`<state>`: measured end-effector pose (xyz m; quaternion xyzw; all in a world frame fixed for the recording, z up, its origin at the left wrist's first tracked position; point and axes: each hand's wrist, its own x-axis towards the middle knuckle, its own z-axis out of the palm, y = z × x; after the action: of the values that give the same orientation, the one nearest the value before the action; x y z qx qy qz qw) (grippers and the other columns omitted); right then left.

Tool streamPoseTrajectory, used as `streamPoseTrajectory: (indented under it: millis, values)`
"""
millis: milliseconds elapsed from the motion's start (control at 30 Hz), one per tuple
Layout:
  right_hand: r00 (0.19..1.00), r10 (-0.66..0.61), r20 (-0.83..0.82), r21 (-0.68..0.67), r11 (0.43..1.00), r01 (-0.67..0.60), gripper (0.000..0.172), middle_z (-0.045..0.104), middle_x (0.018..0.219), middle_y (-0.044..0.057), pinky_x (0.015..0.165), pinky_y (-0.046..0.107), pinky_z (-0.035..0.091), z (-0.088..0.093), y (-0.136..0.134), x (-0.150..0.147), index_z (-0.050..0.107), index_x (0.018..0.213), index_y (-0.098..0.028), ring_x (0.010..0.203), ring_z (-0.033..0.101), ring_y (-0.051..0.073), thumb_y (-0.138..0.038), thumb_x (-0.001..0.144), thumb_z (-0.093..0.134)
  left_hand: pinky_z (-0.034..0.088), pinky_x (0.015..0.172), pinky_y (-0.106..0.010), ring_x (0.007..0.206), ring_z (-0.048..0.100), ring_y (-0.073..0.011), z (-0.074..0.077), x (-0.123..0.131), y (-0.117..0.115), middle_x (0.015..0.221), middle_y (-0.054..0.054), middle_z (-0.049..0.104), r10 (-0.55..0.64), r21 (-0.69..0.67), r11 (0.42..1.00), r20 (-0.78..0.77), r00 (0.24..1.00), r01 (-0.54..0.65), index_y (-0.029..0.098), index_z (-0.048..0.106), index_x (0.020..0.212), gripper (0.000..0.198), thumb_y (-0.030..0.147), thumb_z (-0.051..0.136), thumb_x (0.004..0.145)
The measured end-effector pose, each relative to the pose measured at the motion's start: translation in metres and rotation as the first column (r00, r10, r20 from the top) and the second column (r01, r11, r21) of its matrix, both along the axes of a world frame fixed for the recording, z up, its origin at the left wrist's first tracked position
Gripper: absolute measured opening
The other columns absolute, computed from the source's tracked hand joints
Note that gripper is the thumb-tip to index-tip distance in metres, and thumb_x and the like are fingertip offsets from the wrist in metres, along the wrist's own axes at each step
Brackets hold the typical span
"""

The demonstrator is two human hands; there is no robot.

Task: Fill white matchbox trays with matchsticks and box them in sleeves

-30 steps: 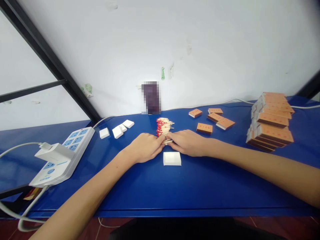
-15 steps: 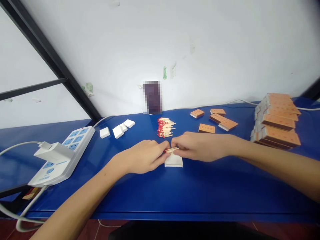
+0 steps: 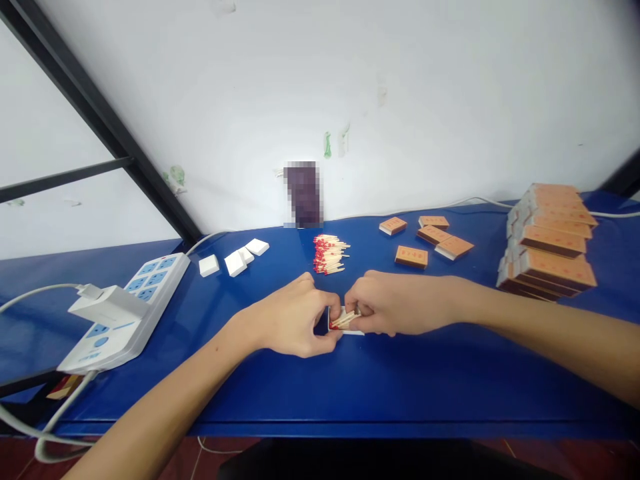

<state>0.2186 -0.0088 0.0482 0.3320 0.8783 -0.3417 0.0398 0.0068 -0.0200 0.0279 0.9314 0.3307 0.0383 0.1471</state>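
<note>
A small white tray (image 3: 356,332) lies on the blue table, partly hidden by my fingers. My right hand (image 3: 390,303) pinches a small bunch of matches (image 3: 345,321) over the tray, their red heads pointing left. Thumb and forefinger of my left hand (image 3: 305,317) grip the tray's left end, close to the match heads. Behind my hands a loose pile of red-headed matches (image 3: 330,255) lies on the table.
Several white trays (image 3: 235,263) lie at the left, near a power strip (image 3: 163,283) with a plugged-in adapter (image 3: 107,307). Orange matchboxes (image 3: 411,257) are scattered right of the pile. Stacked matchboxes (image 3: 553,267) stand farther right. A pixelated dark object (image 3: 304,193) is by the wall.
Both hands have come down onto the tray with the matches, which now sit lower and slant over it. My left thumb and forefinger have spread around the tray's left end.
</note>
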Motion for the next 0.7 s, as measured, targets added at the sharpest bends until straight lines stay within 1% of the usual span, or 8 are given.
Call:
streamPoseTrajectory:
  millis: [67, 100, 200, 300, 433, 567, 633, 700]
  values:
    - [1.000, -0.008, 0.009, -0.045, 0.999, 0.008, 0.029, 0.059, 0.055, -0.001, 0.048, 0.025, 0.034, 0.001, 0.001, 0.002, 0.064, 0.081, -0.017, 0.048, 0.054, 0.012, -0.041, 0.091, 0.050, 0.040, 0.069, -0.030, 0.058, 0.052, -0.0131, -0.002, 0.000, 0.001, 0.058, 0.004, 0.059, -0.004, -0.040, 0.999, 0.011, 1.000, 0.004, 0.020, 0.062, 0.082, 0.012, 0.032, 0.063, 0.080]
    - [1.000, -0.005, 0.009, -0.053, 0.999, 0.006, 0.029, 0.062, 0.058, 0.000, 0.049, 0.024, 0.036, 0.001, 0.001, 0.003, 0.065, 0.082, -0.017, 0.051, 0.058, 0.013, -0.040, 0.091, 0.050, 0.040, 0.066, -0.029, 0.056, 0.052, -0.0121, -0.003, -0.001, 0.003, 0.060, 0.004, 0.060, -0.010, -0.051, 0.999, 0.014, 1.000, 0.011, 0.020, 0.062, 0.083, 0.012, 0.032, 0.063, 0.081]
    - [1.000, 0.016, 0.003, -0.015, 1.000, -0.016, 0.027, 0.065, 0.062, 0.001, 0.051, 0.023, 0.038, 0.003, 0.002, 0.003, 0.065, 0.077, -0.017, 0.053, 0.059, 0.013, -0.031, 0.091, 0.046, 0.041, 0.064, -0.027, 0.061, 0.055, -0.0122, -0.005, -0.002, 0.006, 0.071, 0.002, 0.063, -0.045, -0.016, 0.999, 0.019, 0.999, 0.045, 0.020, 0.062, 0.084, 0.011, 0.030, 0.063, 0.081]
    - [0.999, 0.041, 0.013, 0.043, 0.998, -0.042, 0.028, 0.062, 0.060, 0.001, 0.051, 0.023, 0.036, 0.005, 0.003, 0.001, 0.063, 0.071, -0.016, 0.050, 0.053, 0.010, -0.023, 0.091, 0.044, 0.045, 0.069, -0.028, 0.075, 0.059, -0.0154, -0.007, -0.002, 0.008, 0.088, -0.002, 0.063, -0.054, 0.050, 0.997, 0.028, 0.998, 0.053, 0.019, 0.063, 0.085, 0.013, 0.031, 0.064, 0.080]
    - [0.998, 0.059, -0.025, 0.082, 0.995, -0.057, 0.029, 0.051, 0.053, -0.003, 0.048, 0.025, 0.030, 0.004, 0.004, 0.001, 0.063, 0.067, -0.017, 0.046, 0.038, 0.008, -0.024, 0.090, 0.048, 0.047, 0.078, -0.029, 0.085, 0.060, -0.0171, -0.009, -0.002, 0.009, 0.102, -0.004, 0.060, -0.067, 0.079, 0.995, 0.059, 0.996, 0.062, 0.019, 0.063, 0.085, 0.013, 0.031, 0.064, 0.081]
    - [0.996, 0.049, -0.070, 0.104, 0.994, -0.041, 0.034, 0.039, 0.051, -0.005, 0.048, 0.026, 0.025, 0.001, 0.006, 0.002, 0.057, 0.059, -0.017, 0.047, 0.027, 0.008, -0.026, 0.090, 0.049, 0.047, 0.076, -0.029, 0.082, 0.060, -0.0170, -0.011, -0.002, 0.010, 0.096, -0.004, 0.061, -0.079, 0.070, 0.995, 0.063, 0.995, 0.074, 0.019, 0.064, 0.090, 0.015, 0.033, 0.061, 0.086]
    - [0.996, 0.053, -0.075, 0.112, 0.993, -0.045, 0.032, 0.039, 0.052, -0.005, 0.048, 0.026, 0.024, 0.000, 0.007, 0.003, 0.057, 0.060, -0.017, 0.048, 0.026, 0.008, -0.026, 0.091, 0.049, 0.047, 0.074, -0.029, 0.081, 0.059, -0.0172, -0.013, -0.002, 0.011, 0.095, -0.004, 0.061, -0.077, 0.077, 0.994, 0.062, 0.995, 0.072, 0.018, 0.065, 0.092, 0.017, 0.034, 0.060, 0.087]
    - [0.996, 0.057, -0.064, 0.121, 0.991, -0.049, 0.029, 0.043, 0.054, -0.005, 0.048, 0.026, 0.024, -0.001, 0.008, 0.004, 0.060, 0.065, -0.017, 0.048, 0.027, 0.008, -0.025, 0.091, 0.049, 0.047, 0.075, -0.029, 0.082, 0.060, -0.0177, -0.014, -0.002, 0.012, 0.096, -0.005, 0.062, -0.080, 0.092, 0.993, 0.068, 0.994, 0.073, 0.018, 0.065, 0.093, 0.019, 0.035, 0.060, 0.088]
